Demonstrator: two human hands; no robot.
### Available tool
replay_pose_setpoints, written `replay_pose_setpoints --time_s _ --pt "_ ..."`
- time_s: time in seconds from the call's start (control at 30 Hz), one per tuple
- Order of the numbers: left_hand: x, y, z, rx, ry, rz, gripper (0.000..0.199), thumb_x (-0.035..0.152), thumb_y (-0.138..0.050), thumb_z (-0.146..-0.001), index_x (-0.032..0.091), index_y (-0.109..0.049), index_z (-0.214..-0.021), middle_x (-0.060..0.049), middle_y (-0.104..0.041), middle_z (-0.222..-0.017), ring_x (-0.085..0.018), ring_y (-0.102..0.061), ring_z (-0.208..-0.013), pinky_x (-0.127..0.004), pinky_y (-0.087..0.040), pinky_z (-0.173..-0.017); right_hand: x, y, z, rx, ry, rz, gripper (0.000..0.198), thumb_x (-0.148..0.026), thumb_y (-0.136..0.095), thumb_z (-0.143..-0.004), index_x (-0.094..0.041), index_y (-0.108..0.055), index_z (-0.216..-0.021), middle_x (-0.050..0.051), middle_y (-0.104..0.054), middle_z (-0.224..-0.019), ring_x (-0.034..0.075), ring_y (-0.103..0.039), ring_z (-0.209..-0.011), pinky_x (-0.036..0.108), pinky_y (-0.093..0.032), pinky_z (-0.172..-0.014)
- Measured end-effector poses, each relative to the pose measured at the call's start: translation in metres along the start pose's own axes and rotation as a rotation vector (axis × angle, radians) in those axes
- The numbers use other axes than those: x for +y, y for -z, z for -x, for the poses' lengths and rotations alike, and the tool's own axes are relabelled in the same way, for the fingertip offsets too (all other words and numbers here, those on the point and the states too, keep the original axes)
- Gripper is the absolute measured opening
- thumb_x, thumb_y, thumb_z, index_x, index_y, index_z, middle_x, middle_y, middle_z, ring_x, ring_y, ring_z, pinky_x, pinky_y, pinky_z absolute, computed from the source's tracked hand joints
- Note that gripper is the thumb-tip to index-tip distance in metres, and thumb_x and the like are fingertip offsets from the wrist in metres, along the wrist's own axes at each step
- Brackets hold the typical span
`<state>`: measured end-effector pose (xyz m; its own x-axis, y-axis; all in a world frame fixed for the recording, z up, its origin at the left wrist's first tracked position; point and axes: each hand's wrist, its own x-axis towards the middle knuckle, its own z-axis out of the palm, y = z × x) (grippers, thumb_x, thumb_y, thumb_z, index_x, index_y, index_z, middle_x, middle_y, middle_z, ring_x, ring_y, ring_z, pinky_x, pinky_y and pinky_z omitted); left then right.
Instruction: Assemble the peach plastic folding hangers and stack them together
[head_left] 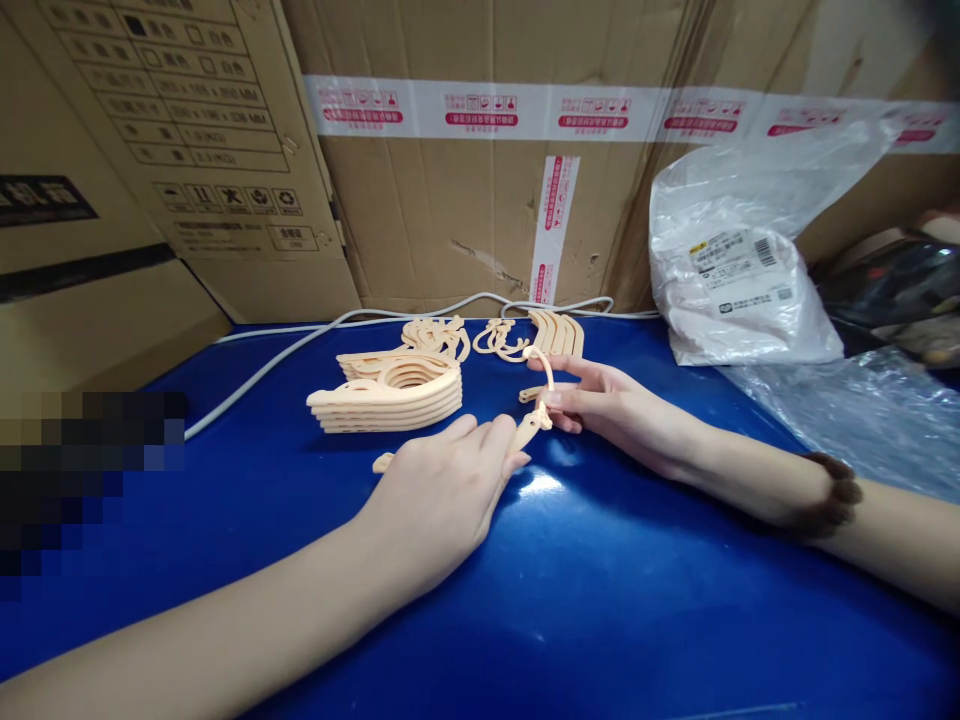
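Note:
My left hand lies palm down on the blue table and presses on a pale peach plastic hanger, most of it hidden under the palm. One hanger end pokes out at the hand's left side. My right hand pinches the hanger's curved hook at its top. Just behind my left hand sits a neat stack of the same peach hangers. Further back lie loose peach hanger parts with hooks.
Large cardboard boxes wall off the back and left. A white cable runs along the table's rear. A clear plastic bag with labels and crumpled plastic film lie at the right. A dark bracelet circles my right wrist.

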<state>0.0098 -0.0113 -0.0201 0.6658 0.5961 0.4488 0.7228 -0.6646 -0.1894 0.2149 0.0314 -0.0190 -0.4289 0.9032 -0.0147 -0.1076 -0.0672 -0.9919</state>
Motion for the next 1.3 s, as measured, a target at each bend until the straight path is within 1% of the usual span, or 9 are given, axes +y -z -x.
replay_pose_setpoints --time_s 0.1,0.23,0.3,0.47,0.73,0.93,1.03,1.2,1.3 --pt "0.001 0.001 -0.001 0.024 -0.014 -0.021 0.026 0.025 -0.032 -0.100 0.018 -0.051 -0.082 0.000 -0.055 -0.062 -0.019 -0.052 -0.052 -0.028 -0.031 -0.044 -0.001 0.000 0.000 -0.021 0.006 0.017 0.044 -0.024 -0.072 -0.077 -0.018 -0.053 -0.117 -0.003 -0.058 -0.076 0.008 -0.044 -0.059 0.023 -0.034 -0.056" --pt "0.003 0.002 -0.002 0.016 -0.031 -0.053 0.027 0.024 -0.031 -0.100 0.018 -0.052 -0.084 -0.001 -0.057 -0.064 -0.019 -0.055 -0.055 -0.028 -0.032 -0.045 -0.001 -0.001 0.000 -0.027 0.027 0.034 0.043 -0.024 -0.072 -0.077 -0.017 -0.052 -0.115 -0.004 -0.056 -0.072 0.008 -0.042 -0.059 0.023 -0.030 -0.053" --pt "0.004 0.003 -0.003 -0.033 -0.019 -0.044 0.025 0.025 -0.032 -0.100 0.018 -0.052 -0.087 -0.001 -0.059 -0.066 -0.020 -0.058 -0.060 -0.027 -0.033 -0.047 -0.001 -0.002 0.000 -0.024 0.034 0.043 0.042 -0.022 -0.070 -0.077 -0.017 -0.051 -0.114 -0.004 -0.056 -0.072 0.008 -0.041 -0.058 0.023 -0.030 -0.053" --pt "0.007 0.007 -0.004 -0.254 0.055 -0.003 0.021 0.027 -0.035 -0.100 0.018 -0.052 -0.092 -0.003 -0.063 -0.072 -0.021 -0.063 -0.067 -0.027 -0.035 -0.048 0.001 -0.002 0.002 0.019 0.051 0.068 0.046 -0.021 -0.068 -0.077 -0.019 -0.047 -0.118 -0.005 -0.057 -0.070 0.008 -0.042 -0.057 0.024 -0.030 -0.053" --pt "0.007 0.011 -0.008 -0.390 0.117 0.030 0.025 0.029 -0.031 -0.101 0.018 -0.051 -0.093 -0.003 -0.067 -0.072 -0.022 -0.066 -0.062 -0.026 -0.034 -0.048 -0.001 -0.006 0.004 0.039 0.073 0.107 0.056 -0.019 -0.065 -0.077 -0.019 -0.042 -0.127 -0.006 -0.058 -0.069 0.009 -0.042 -0.057 0.024 -0.033 -0.055" --pt "0.006 0.010 -0.010 -0.419 0.114 0.000 0.029 0.034 -0.028 -0.101 0.019 -0.051 -0.091 -0.002 -0.069 -0.068 -0.024 -0.067 -0.058 -0.026 -0.031 -0.045 -0.004 -0.009 0.007 0.045 0.101 0.164 0.059 -0.018 -0.062 -0.078 -0.021 -0.041 -0.132 -0.004 -0.059 -0.071 0.010 -0.044 -0.056 0.025 -0.035 -0.054" --pt "0.006 0.010 -0.011 -0.415 0.108 -0.002 0.029 0.034 -0.028 -0.100 0.019 -0.052 -0.092 -0.003 -0.069 -0.068 -0.023 -0.067 -0.058 -0.025 -0.031 -0.045 -0.003 -0.009 0.007 0.046 0.101 0.165 0.058 -0.017 -0.059 -0.078 -0.021 -0.042 -0.134 -0.005 -0.056 -0.068 0.010 -0.043 -0.055 0.024 -0.035 -0.052" --pt "0.007 0.012 -0.012 -0.396 0.130 0.059 0.024 0.034 -0.030 -0.100 0.020 -0.048 -0.108 0.000 -0.069 -0.066 -0.023 -0.067 -0.056 -0.026 -0.028 -0.044 -0.001 -0.007 0.007 0.017 0.068 0.127 0.059 -0.018 -0.056 -0.080 -0.023 -0.040 -0.137 -0.005 -0.055 -0.071 0.008 -0.044 -0.049 0.022 -0.031 -0.044" --pt "0.007 0.013 -0.012 -0.394 0.137 0.051 0.025 0.034 -0.029 -0.100 0.019 -0.045 -0.114 0.000 -0.069 -0.064 -0.024 -0.068 -0.057 -0.026 -0.027 -0.044 0.000 -0.007 0.007 0.007 0.059 0.127 0.059 -0.019 -0.056 -0.081 -0.021 -0.039 -0.138 -0.007 -0.051 -0.063 0.007 -0.041 -0.045 0.022 -0.027 -0.042"
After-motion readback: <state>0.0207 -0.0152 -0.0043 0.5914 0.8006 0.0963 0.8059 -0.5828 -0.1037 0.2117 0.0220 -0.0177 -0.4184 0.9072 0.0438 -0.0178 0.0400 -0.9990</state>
